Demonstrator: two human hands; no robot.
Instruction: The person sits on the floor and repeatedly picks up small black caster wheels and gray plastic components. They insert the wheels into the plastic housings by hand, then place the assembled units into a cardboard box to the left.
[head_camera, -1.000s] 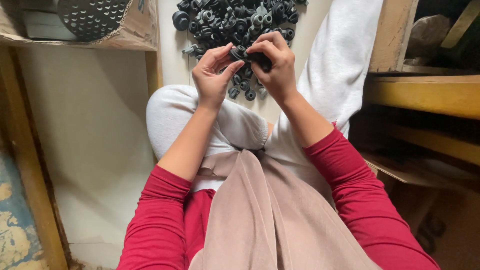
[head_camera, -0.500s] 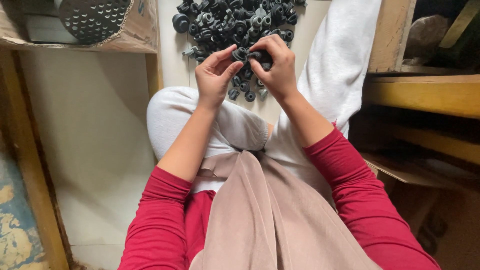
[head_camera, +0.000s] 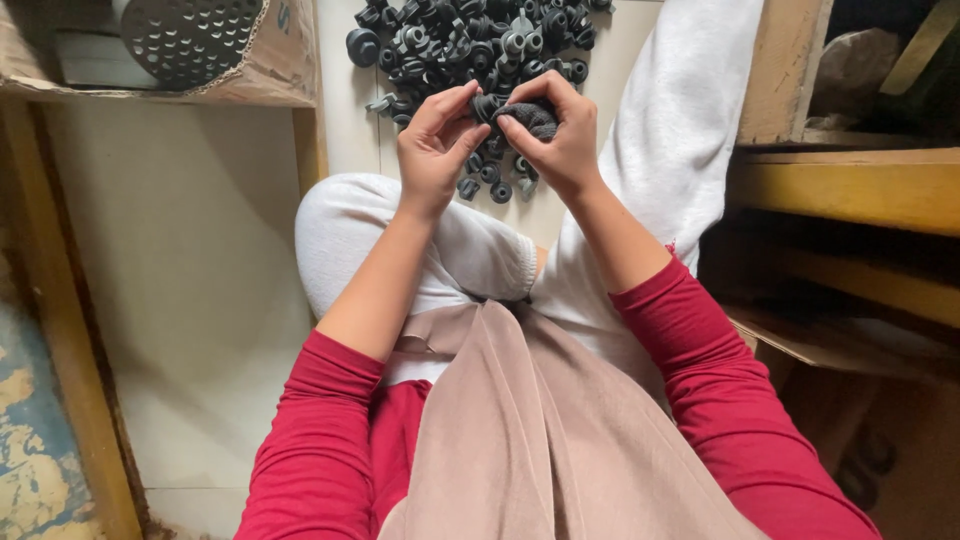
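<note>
- The small black rubber part (head_camera: 487, 105) sits between my two hands, pinched by the fingertips of my left hand (head_camera: 432, 150) at its 9 o'clock side and met by my right hand (head_camera: 560, 140) at 3 o'clock.
- My right hand is also closed around a dark grey knitted cloth (head_camera: 530, 118), which touches the rubber part; both hands are pressed together on these two things, just above my knees.
- At 12 o'clock from my hands lies the heap of black rubber parts (head_camera: 470, 40) on the pale floor (head_camera: 200, 260); a few loose ones lie right under my hands, at about 6 o'clock from the fingertips.
- My left knee in white trousers (head_camera: 350, 230) is at 7 o'clock, and my right leg (head_camera: 680, 120) runs up at 2 o'clock, so the heap is hemmed in on both sides.
- At 10 o'clock stands a cardboard box (head_camera: 270, 60) holding a round perforated metal disc (head_camera: 185, 35).
- At 3 o'clock, wooden shelves (head_camera: 850, 185) close off the right side; a wooden frame (head_camera: 60, 330) edges the floor at the left.
- Open room lies at 8 o'clock, over the bare floor.
- The part is small, round, matt black, partly hidden by my fingers.
</note>
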